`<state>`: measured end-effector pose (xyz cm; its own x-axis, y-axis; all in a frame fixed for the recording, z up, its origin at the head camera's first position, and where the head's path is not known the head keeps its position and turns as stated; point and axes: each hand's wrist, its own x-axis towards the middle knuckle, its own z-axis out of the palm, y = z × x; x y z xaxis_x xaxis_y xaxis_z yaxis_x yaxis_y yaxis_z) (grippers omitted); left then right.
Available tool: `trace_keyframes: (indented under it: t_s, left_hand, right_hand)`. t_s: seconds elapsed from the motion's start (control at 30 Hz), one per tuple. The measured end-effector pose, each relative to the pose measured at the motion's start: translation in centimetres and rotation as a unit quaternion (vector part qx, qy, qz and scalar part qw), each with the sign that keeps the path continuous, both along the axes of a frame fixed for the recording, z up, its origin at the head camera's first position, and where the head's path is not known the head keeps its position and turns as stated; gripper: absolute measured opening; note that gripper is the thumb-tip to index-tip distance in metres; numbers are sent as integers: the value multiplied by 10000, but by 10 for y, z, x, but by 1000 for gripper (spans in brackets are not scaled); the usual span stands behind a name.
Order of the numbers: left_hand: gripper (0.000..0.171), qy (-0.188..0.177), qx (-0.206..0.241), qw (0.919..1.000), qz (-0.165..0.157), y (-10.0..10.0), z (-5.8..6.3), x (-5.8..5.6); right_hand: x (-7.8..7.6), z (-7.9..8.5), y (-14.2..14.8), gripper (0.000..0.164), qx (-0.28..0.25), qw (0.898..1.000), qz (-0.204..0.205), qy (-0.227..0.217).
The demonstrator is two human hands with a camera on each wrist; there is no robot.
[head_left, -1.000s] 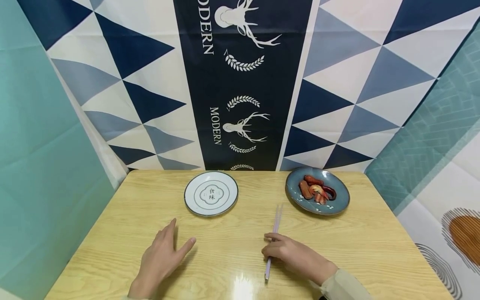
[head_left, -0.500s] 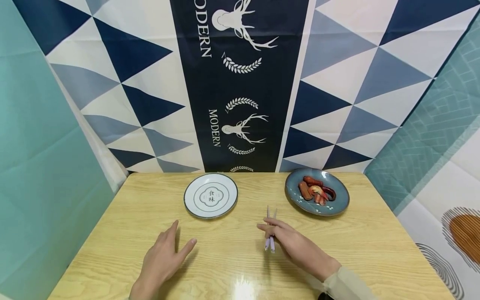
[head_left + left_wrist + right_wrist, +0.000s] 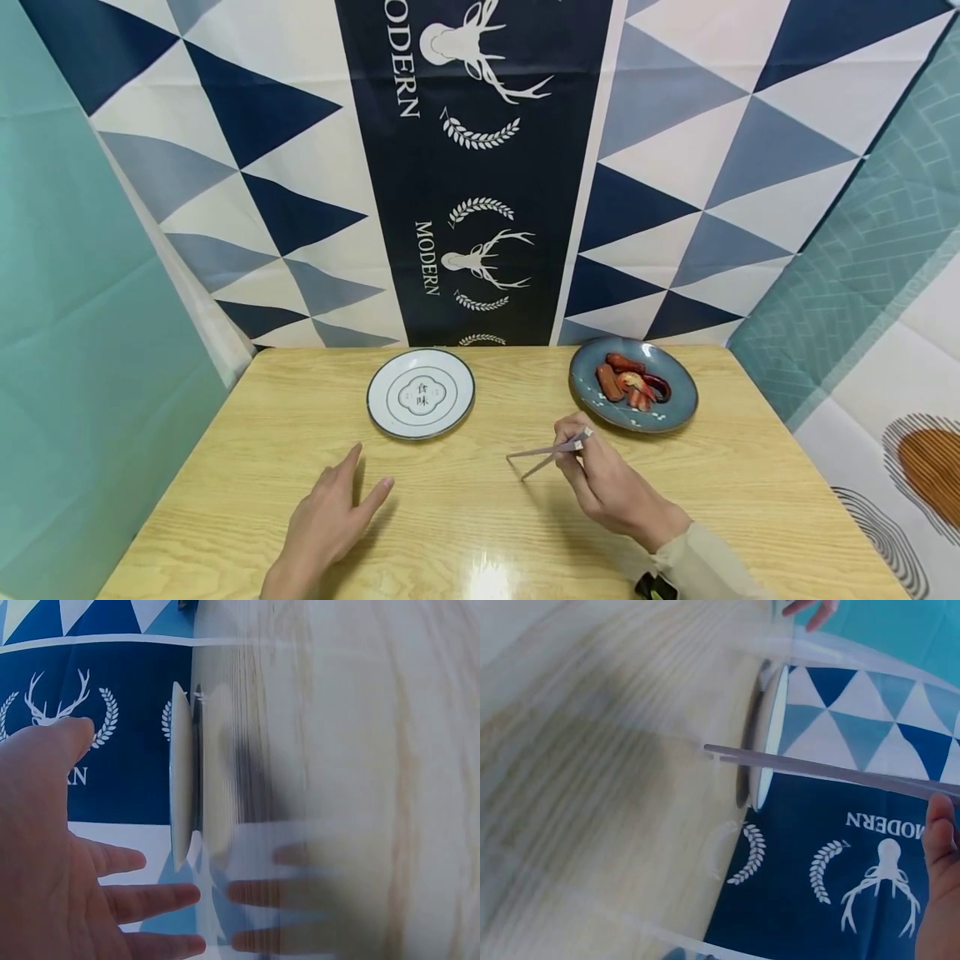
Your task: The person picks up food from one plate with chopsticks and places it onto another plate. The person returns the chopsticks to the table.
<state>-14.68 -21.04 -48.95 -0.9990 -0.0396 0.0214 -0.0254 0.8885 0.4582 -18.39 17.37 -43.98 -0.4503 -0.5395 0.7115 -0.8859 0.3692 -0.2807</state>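
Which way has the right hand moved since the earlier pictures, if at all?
Yes. In the head view, the right hand has shifted rightward and closer to the blue plate, which has stayed put.

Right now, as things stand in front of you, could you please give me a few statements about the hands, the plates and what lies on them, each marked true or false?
1. The right hand holds the chopsticks. True.
2. The food lies on the blue plate. True.
3. The chopsticks touch the food. False: they are apart from it, with their tips over the table.
4. In the head view, the white plate is to the left of the blue plate. True.
5. The left hand grips the white plate. False: that hand holds nothing, and the plate lies on the table.
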Motion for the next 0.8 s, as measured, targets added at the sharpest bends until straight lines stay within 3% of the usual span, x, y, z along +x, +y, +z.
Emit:
trace_keyframes:
  t_s: [0.07, 0.2, 0.3, 0.57, 0.8]
  left_hand:
    - [89, -35, 46, 10000, -33, 1, -1, 0]
    - [88, -68, 53, 9999, -58, 1, 0, 0]
    - [86, -45, 63, 9999, -82, 2, 1, -1]
    - [87, 59, 21, 9999, -145, 1, 1, -5]
    - [86, 357, -85, 9993, -104, 1, 4, -8]
  right_hand:
    - [2, 1, 2, 5, -70, 9997, -44, -213]
    - [5, 6, 4, 21, -135, 9980, -270, -550]
    - [4, 12, 7, 20, -66, 9982, -441, -413]
    - [3, 11, 11, 6, -3, 9994, -357, -48]
    - [-2, 0, 9, 21, -456, 9975, -313, 438]
